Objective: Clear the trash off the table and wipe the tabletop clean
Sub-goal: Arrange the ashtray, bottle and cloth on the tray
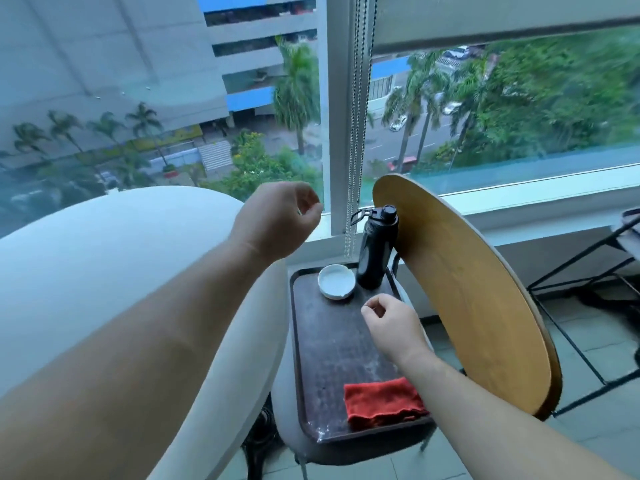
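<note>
The small dark brown table has a raised rim and pale dusty smears on its surface. A folded red cloth lies at its near right corner. At the far end stand a white dish and a black water bottle. My right hand hovers over the middle of the table, fingers curled with thumb against forefinger; nothing shows in it. My left hand is raised to the left of the table, above the armchair's edge, with its fingers curled too and nothing visible inside.
A white armchair fills the left side and touches the table. A round wooden chair back stands close on the right. Bead cords hang before the window behind the table. A black metal frame stands at far right.
</note>
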`<state>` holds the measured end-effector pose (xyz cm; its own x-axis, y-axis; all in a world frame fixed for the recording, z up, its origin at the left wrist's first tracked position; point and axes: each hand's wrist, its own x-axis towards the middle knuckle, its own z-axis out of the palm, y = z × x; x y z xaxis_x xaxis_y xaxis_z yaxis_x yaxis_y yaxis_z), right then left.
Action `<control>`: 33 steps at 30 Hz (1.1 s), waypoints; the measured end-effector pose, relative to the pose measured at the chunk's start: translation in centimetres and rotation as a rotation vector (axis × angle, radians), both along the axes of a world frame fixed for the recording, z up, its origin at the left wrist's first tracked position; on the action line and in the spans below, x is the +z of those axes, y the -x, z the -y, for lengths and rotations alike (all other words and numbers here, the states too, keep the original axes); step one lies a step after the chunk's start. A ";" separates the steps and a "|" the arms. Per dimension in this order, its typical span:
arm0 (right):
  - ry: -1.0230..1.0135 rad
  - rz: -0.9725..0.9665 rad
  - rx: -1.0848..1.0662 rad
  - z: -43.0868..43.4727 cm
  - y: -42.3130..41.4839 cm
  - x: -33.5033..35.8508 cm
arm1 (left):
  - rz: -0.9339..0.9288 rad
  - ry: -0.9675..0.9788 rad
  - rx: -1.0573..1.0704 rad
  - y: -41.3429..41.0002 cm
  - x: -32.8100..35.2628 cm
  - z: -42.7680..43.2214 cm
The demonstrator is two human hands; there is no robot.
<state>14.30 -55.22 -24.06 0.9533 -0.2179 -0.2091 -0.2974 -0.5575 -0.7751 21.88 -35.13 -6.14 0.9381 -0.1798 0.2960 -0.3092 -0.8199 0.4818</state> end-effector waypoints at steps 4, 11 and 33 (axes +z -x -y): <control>0.010 -0.105 -0.053 -0.6 -3.6 -2.6 | -0.061 -0.113 0.013 -2.8 -2.1 0.2; 0.051 -0.236 -0.066 -1.6 -10.6 -7.4 | -0.144 -0.253 0.117 -5.1 -3.6 0.3; -0.580 -0.362 -0.506 -3.2 -16.8 -12.9 | -0.134 -0.314 0.208 -5.4 -3.9 0.9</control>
